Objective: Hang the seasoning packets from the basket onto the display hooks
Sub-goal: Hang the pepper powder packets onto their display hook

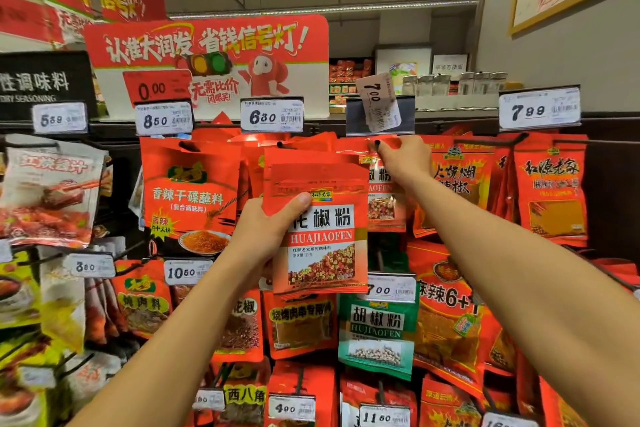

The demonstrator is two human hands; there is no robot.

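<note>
Both forearms reach up from the bottom edge of the view toward the display rack. Gripped in the left hand, thumb across the front, is a small stack of red Huajiaofen packets, held in front of the rack's middle rows and not yet hung. Up and to the right, the right hand pinches the top edge of another Huajiaofen packet at the hook tip, just below the crooked 7.00 price tag; whether the hole is already over the hook I cannot tell. Neighbouring hooks along the top row already carry red packets. No basket is in view, so the remaining stock is unknown; at least the left-hand stack is left to hang.
</note>
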